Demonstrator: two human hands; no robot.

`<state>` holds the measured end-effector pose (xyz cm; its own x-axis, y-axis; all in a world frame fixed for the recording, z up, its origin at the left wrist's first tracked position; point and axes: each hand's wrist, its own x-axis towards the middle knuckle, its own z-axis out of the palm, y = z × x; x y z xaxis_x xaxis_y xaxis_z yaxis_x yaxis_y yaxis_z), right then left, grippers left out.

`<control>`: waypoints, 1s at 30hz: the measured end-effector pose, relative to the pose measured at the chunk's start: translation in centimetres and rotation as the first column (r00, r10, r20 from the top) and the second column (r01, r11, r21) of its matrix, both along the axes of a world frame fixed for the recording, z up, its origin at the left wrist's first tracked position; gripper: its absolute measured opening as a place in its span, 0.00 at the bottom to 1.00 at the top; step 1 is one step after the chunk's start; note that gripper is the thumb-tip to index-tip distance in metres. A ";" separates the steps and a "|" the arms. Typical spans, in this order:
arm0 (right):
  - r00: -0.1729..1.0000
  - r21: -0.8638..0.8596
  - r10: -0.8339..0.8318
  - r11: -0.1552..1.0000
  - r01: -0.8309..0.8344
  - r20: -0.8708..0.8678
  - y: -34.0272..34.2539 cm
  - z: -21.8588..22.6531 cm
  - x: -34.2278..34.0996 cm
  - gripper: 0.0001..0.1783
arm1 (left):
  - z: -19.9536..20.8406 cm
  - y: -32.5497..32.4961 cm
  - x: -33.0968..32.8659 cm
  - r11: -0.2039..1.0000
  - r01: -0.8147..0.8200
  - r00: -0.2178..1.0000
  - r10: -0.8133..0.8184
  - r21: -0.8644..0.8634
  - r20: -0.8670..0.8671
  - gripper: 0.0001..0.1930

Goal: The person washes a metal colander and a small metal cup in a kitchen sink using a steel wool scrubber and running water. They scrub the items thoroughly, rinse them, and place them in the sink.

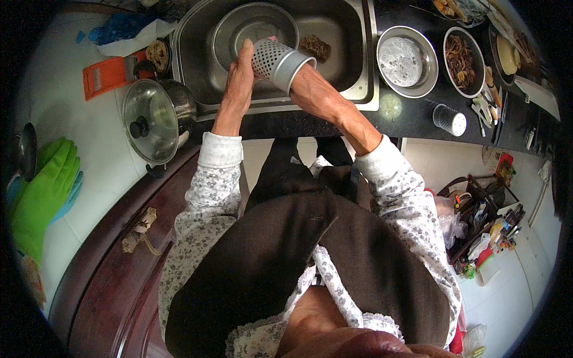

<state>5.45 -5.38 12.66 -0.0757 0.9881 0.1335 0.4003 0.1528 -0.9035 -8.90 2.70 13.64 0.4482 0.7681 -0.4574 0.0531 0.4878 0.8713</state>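
Observation:
My left hand [240, 74] grips a grey perforated cylindrical holder [276, 61] by its left end, thumb pointing up along it. The holder lies tilted over the near side of the sink [370, 71]. Into its wide, rimmed end goes my right hand [307, 86], so those fingers are hidden inside. A bit of something pink [273, 39] shows at the holder's far edge; its kind is unclear. Behind it a round metal basin [224, 30] sits in the sink, and to the right lies a brown, stringy clump [315, 49].
Right of the sink stand a metal bowl of foamy water [401, 59], a bowl of brown food [462, 62], a second perforated holder [449, 119] and several utensils [486, 110]. At left are a glass-lidded pot [152, 122], an orange grater [106, 77] and green rubber gloves [51, 194].

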 end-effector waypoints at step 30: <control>0.904 -0.572 0.333 0.810 -0.128 0.268 1.6 -0.7 0.4 0.23 | -0.7 -0.2 -0.3 0.997 -0.038 0.998 0.041 -0.069 0.044 0.29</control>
<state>5.89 -3.79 11.95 -0.2496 0.8399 -0.4820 0.7107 -0.1792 -0.6803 -9.22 2.49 12.90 0.4396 0.7536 -0.4887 -0.0067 0.5468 0.8372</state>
